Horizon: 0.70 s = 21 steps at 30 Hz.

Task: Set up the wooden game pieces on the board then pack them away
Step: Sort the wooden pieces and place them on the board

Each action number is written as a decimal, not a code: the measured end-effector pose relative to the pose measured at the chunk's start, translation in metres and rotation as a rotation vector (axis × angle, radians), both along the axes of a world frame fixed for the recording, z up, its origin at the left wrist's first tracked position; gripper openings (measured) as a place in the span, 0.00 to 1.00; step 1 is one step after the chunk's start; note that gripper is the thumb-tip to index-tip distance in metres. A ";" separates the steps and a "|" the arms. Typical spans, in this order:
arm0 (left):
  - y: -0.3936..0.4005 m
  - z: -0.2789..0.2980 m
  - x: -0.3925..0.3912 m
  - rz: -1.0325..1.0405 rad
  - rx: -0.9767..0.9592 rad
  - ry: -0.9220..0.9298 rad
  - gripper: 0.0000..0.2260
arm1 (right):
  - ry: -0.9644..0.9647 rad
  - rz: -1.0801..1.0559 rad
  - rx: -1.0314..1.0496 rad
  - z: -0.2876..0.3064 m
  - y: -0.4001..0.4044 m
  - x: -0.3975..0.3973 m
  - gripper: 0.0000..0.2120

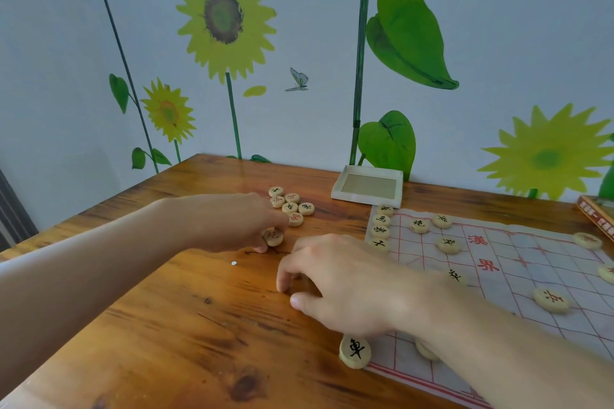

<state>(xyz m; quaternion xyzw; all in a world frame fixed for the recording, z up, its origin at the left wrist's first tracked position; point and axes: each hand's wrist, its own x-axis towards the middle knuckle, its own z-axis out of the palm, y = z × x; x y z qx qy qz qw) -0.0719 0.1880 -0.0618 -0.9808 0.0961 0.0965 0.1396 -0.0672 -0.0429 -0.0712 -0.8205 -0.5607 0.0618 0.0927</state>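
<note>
The left hand [239, 222] is reaching across the tabletop [172, 319] toward a loose cluster of wooden pieces [291, 203] lying off the board, to its left. Its grip is closing around one disc [273, 237] at the near edge of that cluster; the fingers are curling over the disc's top and side, so it appears to be pinching it, though the thumb's contact is hidden. The board [518, 279] is lying to the right of this held disc, so carrying it there will probably mean a sweep rightward past the other hand. The forearm is stretching in from the lower left, wrist low, palm facing down.

The right hand [345, 285] is sitting nearer the board, just beside its left edge, palm down with fingertips curling onto the wood. Whether its grip is holding a piece underneath cannot be told. A large disc [355, 351] is resting at the board's near-left corner, just below that wrist. Several pieces are already standing on the grid, so setting up seems to be partway along. An open shallow box [368, 188] is waiting beyond the board's far corner.
</note>
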 end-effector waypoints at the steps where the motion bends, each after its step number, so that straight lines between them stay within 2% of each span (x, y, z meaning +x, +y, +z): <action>1: 0.000 -0.003 -0.002 -0.013 0.022 -0.007 0.12 | -0.001 -0.001 0.002 0.000 0.000 0.000 0.10; 5: -0.002 -0.011 -0.010 -0.076 0.050 -0.056 0.07 | -0.003 0.000 0.009 -0.001 0.001 0.000 0.09; 7: -0.003 -0.007 -0.012 -0.033 -0.037 -0.087 0.06 | -0.006 0.000 0.014 -0.001 0.001 -0.001 0.09; 8: -0.005 -0.004 -0.012 0.020 -0.172 -0.127 0.05 | -0.008 0.000 0.016 -0.001 0.001 -0.001 0.09; 9: -0.007 -0.002 -0.011 0.092 -0.400 -0.178 0.05 | -0.010 0.001 0.020 -0.001 0.001 -0.001 0.09; 10: -0.010 -0.001 -0.011 0.181 -0.744 -0.217 0.07 | -0.009 0.000 0.025 -0.002 0.001 0.000 0.08; 12: -0.017 0.000 -0.007 0.381 -1.588 -0.171 0.09 | -0.006 0.002 0.031 -0.003 0.001 0.000 0.09; 13: -0.019 -0.001 -0.005 0.476 -1.930 -0.117 0.09 | -0.005 0.005 0.032 -0.003 0.002 0.000 0.09; 14: -0.020 -0.003 -0.003 0.559 -2.165 -0.066 0.08 | -0.005 0.007 0.033 -0.003 0.002 0.000 0.09; 15: -0.022 -0.006 -0.002 0.627 -2.314 -0.014 0.09 | -0.005 0.009 0.036 -0.003 0.002 0.000 0.09; 17: -0.026 -0.009 0.000 0.711 -2.436 0.075 0.13 | -0.006 0.013 0.040 -0.003 0.001 0.001 0.09; 21: -0.028 -0.016 0.004 0.814 -2.435 0.053 0.22 | -0.002 0.020 0.055 -0.003 0.001 0.001 0.09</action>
